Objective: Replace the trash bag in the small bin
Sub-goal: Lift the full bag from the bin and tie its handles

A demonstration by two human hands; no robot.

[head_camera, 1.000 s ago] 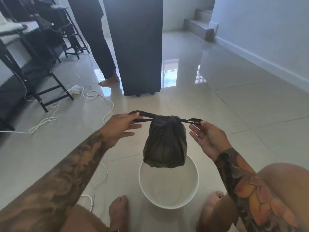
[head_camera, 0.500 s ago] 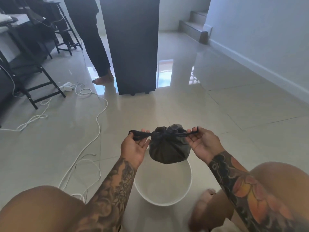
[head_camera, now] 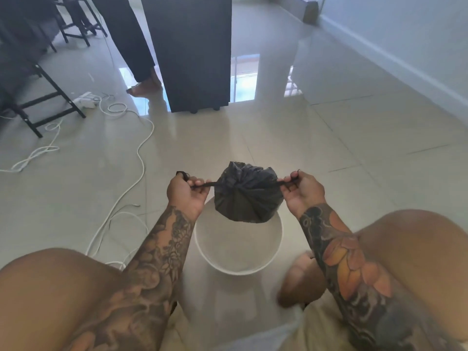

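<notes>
We find no text, label, brand, number or sign that can be read anywhere here.

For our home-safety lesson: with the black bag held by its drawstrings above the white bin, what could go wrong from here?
1. The trash bag hangs only from thin drawstrings pinched by the left hand and right hand; a string could snap or slip, dropping it.
2. White cables trail across the glossy floor beside the bin, a likely trip hazard when standing up.
</notes>
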